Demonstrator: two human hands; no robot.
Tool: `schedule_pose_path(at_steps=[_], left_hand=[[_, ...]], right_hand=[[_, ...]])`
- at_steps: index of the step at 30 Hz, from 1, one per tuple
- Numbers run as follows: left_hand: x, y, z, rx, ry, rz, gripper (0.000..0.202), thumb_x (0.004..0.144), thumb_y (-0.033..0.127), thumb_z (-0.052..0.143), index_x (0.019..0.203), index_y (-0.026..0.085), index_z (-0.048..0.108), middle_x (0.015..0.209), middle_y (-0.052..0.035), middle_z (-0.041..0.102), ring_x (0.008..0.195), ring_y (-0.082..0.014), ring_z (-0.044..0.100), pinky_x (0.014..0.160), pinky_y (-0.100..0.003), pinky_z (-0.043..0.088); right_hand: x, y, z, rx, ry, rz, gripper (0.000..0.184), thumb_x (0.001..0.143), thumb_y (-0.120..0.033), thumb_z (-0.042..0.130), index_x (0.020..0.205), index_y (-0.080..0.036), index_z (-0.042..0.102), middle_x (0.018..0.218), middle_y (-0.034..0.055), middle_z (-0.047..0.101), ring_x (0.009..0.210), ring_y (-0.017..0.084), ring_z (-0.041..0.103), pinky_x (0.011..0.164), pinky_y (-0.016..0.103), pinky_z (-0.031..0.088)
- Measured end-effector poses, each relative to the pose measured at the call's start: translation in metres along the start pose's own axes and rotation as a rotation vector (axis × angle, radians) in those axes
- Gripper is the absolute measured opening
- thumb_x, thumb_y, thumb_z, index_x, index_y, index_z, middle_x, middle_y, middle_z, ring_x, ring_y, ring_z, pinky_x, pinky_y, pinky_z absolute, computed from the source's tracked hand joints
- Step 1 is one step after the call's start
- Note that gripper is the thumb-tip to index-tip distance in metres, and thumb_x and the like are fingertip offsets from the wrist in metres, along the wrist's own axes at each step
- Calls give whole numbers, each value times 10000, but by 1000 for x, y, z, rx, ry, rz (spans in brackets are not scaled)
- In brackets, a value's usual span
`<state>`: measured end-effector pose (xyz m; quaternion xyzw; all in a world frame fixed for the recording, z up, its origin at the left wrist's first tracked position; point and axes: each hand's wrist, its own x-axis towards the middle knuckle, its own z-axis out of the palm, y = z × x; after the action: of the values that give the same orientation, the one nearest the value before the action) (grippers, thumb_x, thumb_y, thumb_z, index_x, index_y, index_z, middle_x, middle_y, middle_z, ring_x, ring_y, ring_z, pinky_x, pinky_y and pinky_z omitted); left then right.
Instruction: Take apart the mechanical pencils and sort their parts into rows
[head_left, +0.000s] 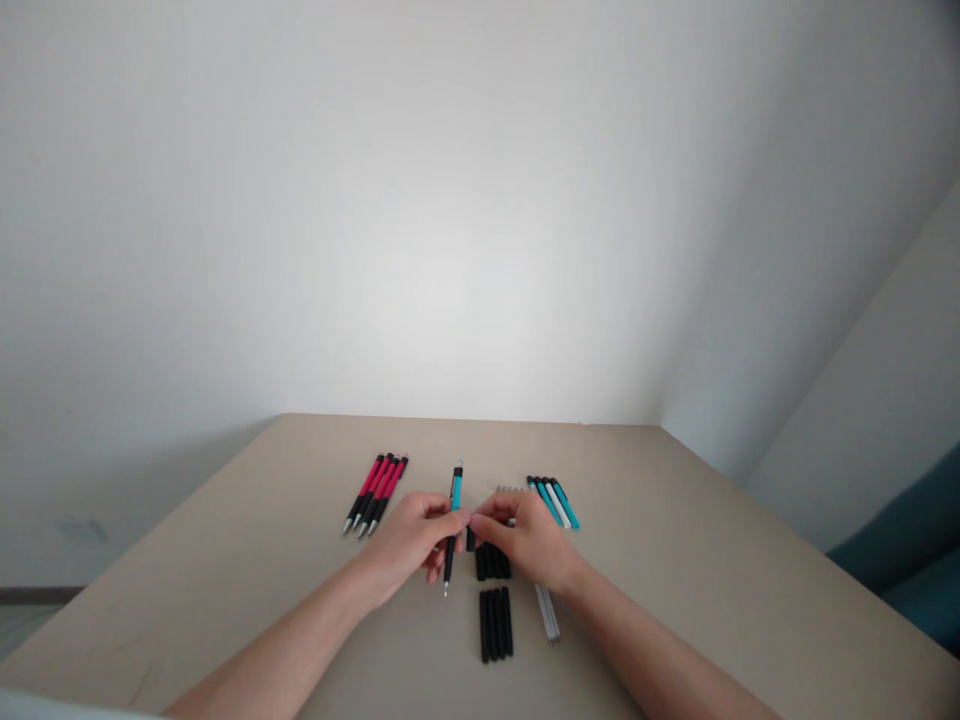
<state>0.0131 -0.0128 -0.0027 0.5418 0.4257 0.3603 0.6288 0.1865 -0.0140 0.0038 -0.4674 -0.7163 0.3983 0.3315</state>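
Observation:
My left hand (420, 535) is closed around a pen (457, 487) with a blue upper barrel and a black lower part. The pen stands nearly upright, and a thin tip sticks out at its lower end. Just beside it, my right hand (529, 535) pinches a short black tube (470, 540), partly covered by the fingers. Both hands are close together above the table, their thumbs nearly meeting. Below the right hand lie black tubes (493, 562) in a row, with a second row of black tubes (496, 625) nearer to me.
On the table (247, 560), several pink and black pens (379, 492) lie at the left. Blue and white barrels (555, 502) lie at the right. Thin white refills (547, 615) are partly under my right wrist. A wall (450, 250) closes off the back; dark teal cloth (907, 550) hangs at right.

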Motion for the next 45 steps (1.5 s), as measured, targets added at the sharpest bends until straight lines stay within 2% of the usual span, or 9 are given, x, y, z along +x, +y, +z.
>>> schedule_pose_path(at_steps=[3,8,14,17,20,27,32,40,45], left_hand=[[1,-1,1,28,16,-39,313,709,430,638,638,130,583,569,-9,578,342,-47,392,293,-163,324],[2,-4,0,121,56,-76,320,713,421,614,595,127,568,547,-21,590,331,-51,393,286,-167,318],[5,-11,-4,242,52,-137,360,713,443,595,538,130,553,415,13,530,289,-62,387,283,-180,314],[6,-10,-3,259,55,-152,315,710,401,586,548,132,554,460,0,581,290,-62,403,280,-182,320],[6,-10,-4,286,47,-163,279,714,350,548,546,128,557,533,-28,634,295,-58,415,281,-180,321],[3,-8,-9,370,48,-200,178,669,256,494,565,123,550,590,-53,670,278,-52,405,270,-173,291],[1,-3,-9,375,11,-222,177,660,253,491,597,112,578,640,-70,695,293,-63,432,283,-188,312],[-1,0,-8,336,-36,-213,198,675,282,509,633,111,601,695,-76,705,335,-75,487,301,-187,334],[0,-4,-8,316,-44,-195,221,706,313,521,669,114,609,720,-75,710,334,-63,489,286,-160,317]], right_hand=[[-1,0,2,-121,9,-15,210,802,-287,548,709,-154,681,663,21,676,621,129,580,587,232,404],[-2,-2,1,-280,71,-107,151,774,-283,604,875,-207,687,760,-7,671,718,136,590,678,242,404],[-6,-6,-3,-495,-37,-245,211,665,-285,709,862,-218,677,832,4,628,807,159,564,731,253,389],[-6,-5,-3,-567,-71,-257,193,669,-271,698,853,-217,678,834,11,619,829,164,561,732,251,386],[-6,-4,-2,-615,-83,-259,105,726,-244,639,813,-214,688,808,16,619,828,161,563,728,248,381],[-5,-1,-3,-612,-87,-263,158,794,-215,549,854,-205,695,813,35,632,820,154,568,736,245,388],[-6,-1,-7,-651,-56,-255,285,725,-66,469,857,-190,689,835,42,635,841,156,570,748,240,389],[-7,-7,-20,-745,-102,-209,277,696,-109,496,876,-203,683,821,27,660,797,160,588,723,243,389],[-9,-4,-34,-869,-130,-137,220,669,-126,510,769,-214,685,712,18,680,698,170,599,637,254,366]])
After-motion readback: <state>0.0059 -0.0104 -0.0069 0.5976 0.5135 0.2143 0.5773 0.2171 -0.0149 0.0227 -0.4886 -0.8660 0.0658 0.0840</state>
